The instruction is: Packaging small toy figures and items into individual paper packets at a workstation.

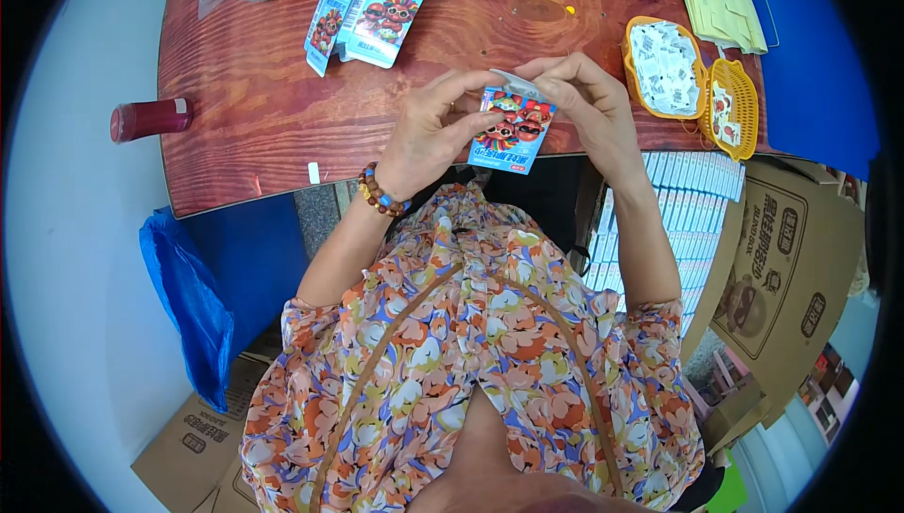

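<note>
A small light-blue printed carton (513, 131) with red cartoon figures is held between my two hands just above the table's near edge. My left hand (443, 122) grips its left side, thumb across the printed face. At the carton's far end, the pinched fingers of my right hand (589, 108) hold the pale flap (521, 85). Whether anything is inside the carton cannot be seen. Beyond my left hand lies a fanned stack of flat cartons (381, 18) in the same print.
Right of my hands, a yellow basket (633, 65) holds small white packets; a second yellow basket (750, 103) holds little printed pieces. A dark red cylinder (151, 121) lies at the table's left edge. Below right, a cardboard box (753, 259) contains rows of cartons (659, 230).
</note>
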A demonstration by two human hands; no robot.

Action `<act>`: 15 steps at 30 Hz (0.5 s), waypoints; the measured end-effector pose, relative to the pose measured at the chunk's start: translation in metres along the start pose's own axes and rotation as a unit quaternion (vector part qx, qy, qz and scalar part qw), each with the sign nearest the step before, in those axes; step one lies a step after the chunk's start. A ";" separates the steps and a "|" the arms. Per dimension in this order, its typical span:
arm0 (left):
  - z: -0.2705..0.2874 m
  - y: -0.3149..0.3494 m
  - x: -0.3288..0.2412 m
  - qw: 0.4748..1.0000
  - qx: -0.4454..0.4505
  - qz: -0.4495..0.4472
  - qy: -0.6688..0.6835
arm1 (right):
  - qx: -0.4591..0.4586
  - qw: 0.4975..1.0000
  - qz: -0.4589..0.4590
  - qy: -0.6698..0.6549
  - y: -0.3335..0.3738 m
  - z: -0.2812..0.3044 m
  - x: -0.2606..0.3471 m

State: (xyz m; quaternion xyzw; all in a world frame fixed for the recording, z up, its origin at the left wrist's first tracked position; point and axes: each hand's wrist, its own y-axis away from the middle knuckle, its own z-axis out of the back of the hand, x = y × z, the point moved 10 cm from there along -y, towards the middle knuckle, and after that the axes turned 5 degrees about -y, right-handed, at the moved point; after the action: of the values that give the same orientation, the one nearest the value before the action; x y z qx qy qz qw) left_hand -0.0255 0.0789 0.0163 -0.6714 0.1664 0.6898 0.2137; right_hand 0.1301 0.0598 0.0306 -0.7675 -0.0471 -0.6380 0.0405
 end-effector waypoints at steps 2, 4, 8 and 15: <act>0.000 0.001 0.005 1.000 0.006 0.022 -0.011 | 0.017 0.999 -0.033 -0.002 -0.001 0.001 -0.006; 0.000 0.003 0.007 0.999 0.007 0.025 -0.026 | 0.035 0.997 -0.066 -0.005 0.000 0.000 -0.010; -0.002 0.001 0.004 0.999 0.019 0.020 -0.044 | 0.053 0.993 -0.105 0.029 -0.002 0.003 -0.013; -0.006 -0.001 0.014 0.998 0.028 0.052 -0.023 | 0.038 0.984 -0.081 0.152 0.000 0.004 -0.011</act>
State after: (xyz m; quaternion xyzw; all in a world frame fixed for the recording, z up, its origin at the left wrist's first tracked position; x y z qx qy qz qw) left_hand -0.0196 0.0773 0.0023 -0.6396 0.2153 0.7103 0.2000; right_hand 0.1319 0.0597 0.0186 -0.6533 -0.1263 -0.7461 0.0249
